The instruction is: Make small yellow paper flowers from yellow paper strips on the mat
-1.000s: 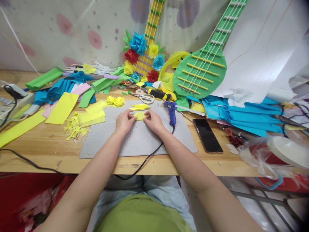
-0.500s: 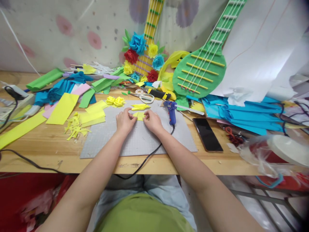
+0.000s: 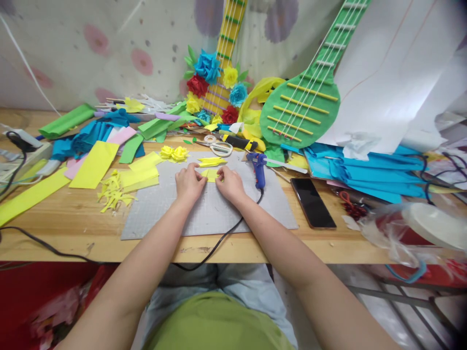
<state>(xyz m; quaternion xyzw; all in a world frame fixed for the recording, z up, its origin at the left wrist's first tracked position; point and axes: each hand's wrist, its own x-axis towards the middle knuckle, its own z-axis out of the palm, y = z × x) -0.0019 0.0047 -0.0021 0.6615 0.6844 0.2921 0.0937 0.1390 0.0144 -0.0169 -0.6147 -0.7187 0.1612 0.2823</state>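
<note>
Between my hands, low over the grey cutting mat [image 3: 207, 209], is a small piece of yellow crepe paper [image 3: 210, 175]. My left hand [image 3: 189, 182] pinches its left end with thumb and fingers. The right end is pinched by my right hand [image 3: 229, 183]. Just beyond lies a folded yellow paper strip [image 3: 211, 162]. Yellow paper flowers [image 3: 174, 154] sit at the mat's far left edge. A blue hot glue gun [image 3: 259, 170] rests to the right of my right hand, its cord running under my right forearm.
Scissors [image 3: 219, 147] and a yellow-black cutter [image 3: 240, 142] lie behind the mat. Yellow sheets [image 3: 140, 177] and scraps [image 3: 115, 192] are on the left. A phone [image 3: 313, 203] lies right, near blue paper [image 3: 368, 170]. A green paper lute [image 3: 301, 109] and a flowered yellow one [image 3: 219, 92] lean behind.
Both hands keep their pinch on the yellow crepe paper in nearly the same place. The whole view has shifted very slightly.
</note>
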